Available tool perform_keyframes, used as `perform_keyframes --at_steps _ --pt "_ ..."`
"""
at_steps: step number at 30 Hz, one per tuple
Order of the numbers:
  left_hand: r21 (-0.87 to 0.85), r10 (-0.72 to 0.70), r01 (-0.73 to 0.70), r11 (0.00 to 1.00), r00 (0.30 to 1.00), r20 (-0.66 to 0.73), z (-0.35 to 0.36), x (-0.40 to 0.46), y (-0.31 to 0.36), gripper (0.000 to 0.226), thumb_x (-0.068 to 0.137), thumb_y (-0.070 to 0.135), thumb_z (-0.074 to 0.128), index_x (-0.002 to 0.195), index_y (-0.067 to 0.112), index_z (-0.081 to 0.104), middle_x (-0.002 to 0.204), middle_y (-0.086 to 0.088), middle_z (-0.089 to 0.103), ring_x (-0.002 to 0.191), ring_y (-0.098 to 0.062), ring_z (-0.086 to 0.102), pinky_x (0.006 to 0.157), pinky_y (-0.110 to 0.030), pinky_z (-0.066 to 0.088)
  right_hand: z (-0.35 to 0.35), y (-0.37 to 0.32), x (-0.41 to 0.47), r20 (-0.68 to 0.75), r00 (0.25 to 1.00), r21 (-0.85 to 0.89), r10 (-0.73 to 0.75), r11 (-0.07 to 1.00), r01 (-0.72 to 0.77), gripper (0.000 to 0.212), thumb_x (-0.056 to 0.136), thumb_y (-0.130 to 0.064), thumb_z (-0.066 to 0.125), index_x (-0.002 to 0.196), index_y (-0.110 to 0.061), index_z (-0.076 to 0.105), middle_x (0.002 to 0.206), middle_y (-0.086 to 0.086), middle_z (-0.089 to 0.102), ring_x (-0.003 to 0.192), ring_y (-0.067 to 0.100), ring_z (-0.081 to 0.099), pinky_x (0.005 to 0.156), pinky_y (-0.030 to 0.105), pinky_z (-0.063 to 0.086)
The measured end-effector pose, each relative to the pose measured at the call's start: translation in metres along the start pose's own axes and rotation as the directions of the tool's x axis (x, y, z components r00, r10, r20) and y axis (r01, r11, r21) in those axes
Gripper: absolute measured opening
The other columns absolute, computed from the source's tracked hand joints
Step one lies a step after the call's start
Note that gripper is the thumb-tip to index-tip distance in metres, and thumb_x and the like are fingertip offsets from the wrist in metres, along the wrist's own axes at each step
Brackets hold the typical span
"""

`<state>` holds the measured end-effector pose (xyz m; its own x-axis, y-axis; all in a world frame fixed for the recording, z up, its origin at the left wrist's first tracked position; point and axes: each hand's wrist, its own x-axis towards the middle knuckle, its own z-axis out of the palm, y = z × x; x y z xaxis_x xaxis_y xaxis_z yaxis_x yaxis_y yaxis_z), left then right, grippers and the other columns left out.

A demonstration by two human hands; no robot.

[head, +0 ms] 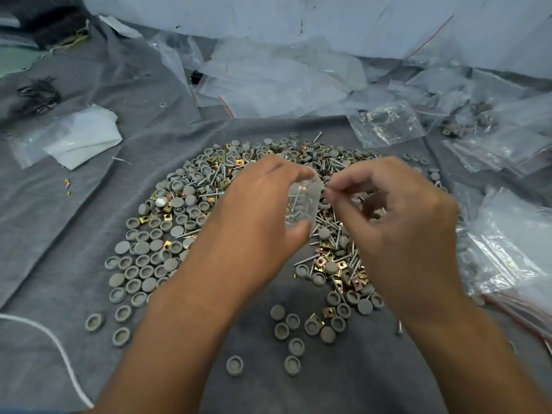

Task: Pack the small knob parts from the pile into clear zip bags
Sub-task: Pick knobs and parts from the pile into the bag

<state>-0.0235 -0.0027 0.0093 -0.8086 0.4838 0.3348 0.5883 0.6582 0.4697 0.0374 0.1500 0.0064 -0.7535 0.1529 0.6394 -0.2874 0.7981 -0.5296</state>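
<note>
A wide pile of small grey knob caps (155, 234), mixed with screws and brass square nuts, lies on a grey cloth (89, 204). Above the pile's middle, my left hand (257, 216) holds a small clear zip bag (304, 201) between fingers and thumb; a few screws and a grey cap show inside it. My right hand (397, 216) pinches the bag's upper edge with thumb and forefinger, its other fingers curled. Whether that hand also holds parts cannot be made out.
Empty clear zip bags with red seal lines (268, 79) are heaped at the back. Filled bags (507, 249) lie stacked along the right side. A folded white bag (80, 138) sits at the left, and a white cord (59, 348) crosses the front left corner.
</note>
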Motion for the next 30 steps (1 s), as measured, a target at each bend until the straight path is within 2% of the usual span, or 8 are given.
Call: perform_keyframes --at_steps 3,6,9,14,17,20,25,30 --pt "0.004 -0.030 0.030 1.000 0.999 -0.013 -0.005 0.001 0.000 0.056 0.078 0.032 0.080 0.130 0.031 0.059 0.108 0.022 0.046 0.088 -0.001 0.041 0.080 -0.014 0.033 -0.014 0.008 -0.001 0.273 0.949 0.023 0.159 0.985 -0.172 0.019 0.084 -0.023 0.083 0.083 -0.032 0.066 0.073 -0.016 0.066 0.073 -0.001 0.064 0.062 0.007 0.044" --pt "-0.005 -0.037 0.037 0.999 0.999 -0.024 -0.009 0.001 0.000 0.055 0.078 0.029 0.081 0.129 0.028 0.061 0.105 0.019 0.046 0.088 0.001 0.039 0.082 -0.011 0.029 -0.011 0.016 -0.013 0.654 0.714 -0.216 0.252 0.966 -0.143 0.017 0.083 -0.042 0.079 0.083 -0.037 0.063 0.078 -0.023 0.066 0.072 -0.003 0.063 0.061 0.015 0.048" --pt "-0.075 -0.045 0.038 0.996 0.995 -0.088 -0.016 -0.001 0.001 0.054 0.078 0.030 0.080 0.129 0.025 0.061 0.096 0.025 0.043 0.078 0.002 0.044 0.077 -0.001 0.034 -0.009 0.022 -0.015 0.586 0.752 -0.295 0.304 0.944 -0.151 0.013 0.085 -0.044 0.075 0.083 -0.042 0.062 0.074 -0.027 0.064 0.073 -0.007 0.060 0.060 0.023 0.048" --pt "-0.056 -0.051 0.031 0.998 0.920 -0.388 -0.036 -0.003 -0.005 0.052 0.082 0.028 0.079 0.129 0.019 0.059 0.117 0.012 0.052 0.081 0.000 0.044 0.075 -0.005 0.038 -0.005 0.039 -0.012 0.550 0.755 -0.322 0.357 0.925 -0.202 0.003 0.094 -0.044 0.065 0.092 -0.044 0.068 0.080 -0.026 0.062 0.074 -0.003 0.059 0.063 0.022 0.044" --pt "-0.009 -0.061 0.065 0.998 0.864 -0.500 -0.042 -0.004 -0.009 0.051 0.084 0.027 0.076 0.131 0.018 0.057 0.119 0.006 0.051 0.095 -0.010 0.050 0.083 -0.011 0.038 0.011 0.036 -0.016 0.471 0.823 -0.328 0.317 0.929 -0.171 0.007 0.094 -0.040 0.067 0.101 -0.041 0.067 0.089 -0.026 0.056 0.083 -0.002 0.053 0.071 0.024 0.043" --pt "0.077 -0.091 0.130 0.988 0.917 -0.388 -0.031 -0.002 -0.013 0.052 0.082 0.020 0.078 0.130 0.016 0.059 0.123 -0.003 0.057 0.108 -0.025 0.052 0.091 -0.025 0.033 0.027 0.028 -0.018 0.439 0.858 -0.325 0.266 0.938 -0.124 0.018 0.093 -0.043 0.069 0.109 -0.038 0.067 0.099 -0.021 0.060 0.098 0.006 0.051 0.080 0.030 0.046" --pt "0.099 -0.100 0.109 0.989 0.991 -0.085 -0.004 -0.001 -0.018 0.053 0.082 0.023 0.078 0.131 0.026 0.060 0.127 0.005 0.059 0.119 -0.018 0.050 0.103 -0.030 0.035 0.043 0.025 -0.018 0.476 0.837 -0.439 0.271 0.898 -0.041 0.027 0.091 -0.051 0.067 0.114 -0.039 0.063 0.109 -0.014 0.059 0.106 0.012 0.047 0.089 0.031 0.042" --pt "0.015 -0.125 0.131 0.991 0.972 -0.199 0.000 0.001 -0.027 0.034 0.089 0.017 0.070 0.120 0.029 0.067 0.112 0.011 0.064 0.093 -0.009 0.056 0.088 -0.029 0.044 0.046 0.028 -0.020 0.460 0.857 -0.462 0.230 0.887 0.010 0.015 0.098 -0.041 0.060 0.109 -0.032 0.063 0.110 -0.009 0.057 0.102 0.015 0.047 0.087 0.032 0.046"
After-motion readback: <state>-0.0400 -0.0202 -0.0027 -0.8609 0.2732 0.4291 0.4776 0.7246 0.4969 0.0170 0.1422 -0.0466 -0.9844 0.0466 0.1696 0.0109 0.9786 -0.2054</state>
